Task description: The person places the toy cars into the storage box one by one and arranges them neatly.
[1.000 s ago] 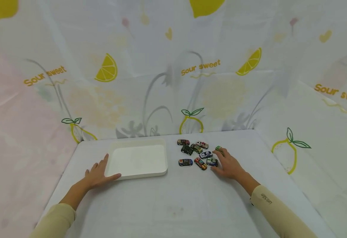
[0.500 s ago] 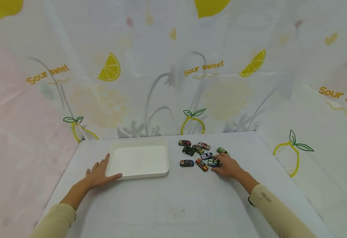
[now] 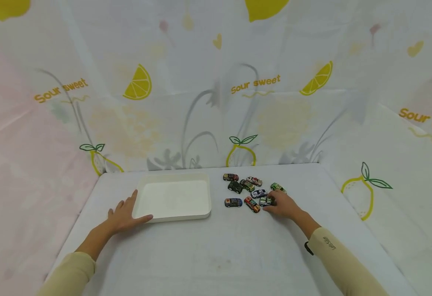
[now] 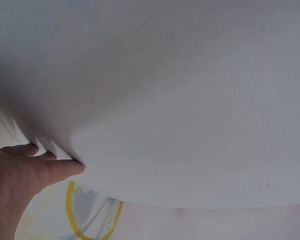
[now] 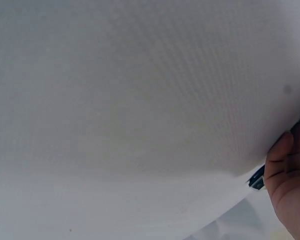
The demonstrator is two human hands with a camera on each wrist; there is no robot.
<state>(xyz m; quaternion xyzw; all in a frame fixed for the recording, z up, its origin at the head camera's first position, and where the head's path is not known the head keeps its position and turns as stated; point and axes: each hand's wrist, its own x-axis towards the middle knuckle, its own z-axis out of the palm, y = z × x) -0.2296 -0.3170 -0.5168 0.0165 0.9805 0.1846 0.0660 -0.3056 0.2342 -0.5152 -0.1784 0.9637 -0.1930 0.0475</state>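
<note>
In the head view, a shallow white tray lies on the left half of the table. My left hand rests at its front left corner, fingers spread along the left side and thumb at the front edge. At the right, several small toy cars sit in a loose group. My right hand pinches a white-and-green toy car at the group's right side, fingers bent over its right end and partly hiding it. A bright green toy car stands just behind that hand. The right wrist view shows the curled fingers beside dark car parts.
Left of the right hand are an orange toy car, a blue-and-black one and a white one. A black car and others stand farther back. Lemon-printed cloth hangs behind the white table.
My right hand has shifted from beside the bright green car onto the white-and-green one, uncovering the green car. The left hand stays at the tray. The head view has shifted slightly.
</note>
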